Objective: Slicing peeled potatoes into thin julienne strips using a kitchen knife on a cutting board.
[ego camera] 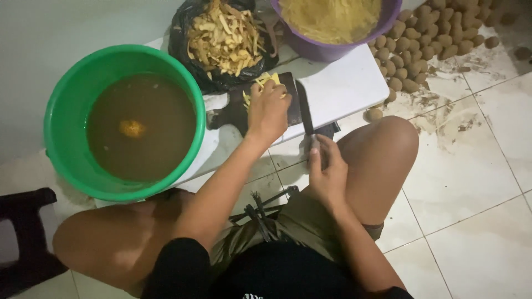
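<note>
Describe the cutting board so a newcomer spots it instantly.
Find the green bucket of brown water on the low white table. Just right of it lies the dark cutting board, under the left hand. Nothing else there is flat, dark and handled, with yellow strips on it.

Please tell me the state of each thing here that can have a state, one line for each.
Green bucket: filled with brown water, one yellow piece in it.
Black bag: open, heaped with peels.
Purple bowl: full of yellow strips.
Cutting board: flat on the table, cut strips on it.
Knife: blade resting on the board.
Left hand: pressing on the strips.
Right hand: closed on the knife handle.
Potatoes: unpeeled, piled on the floor.
</note>
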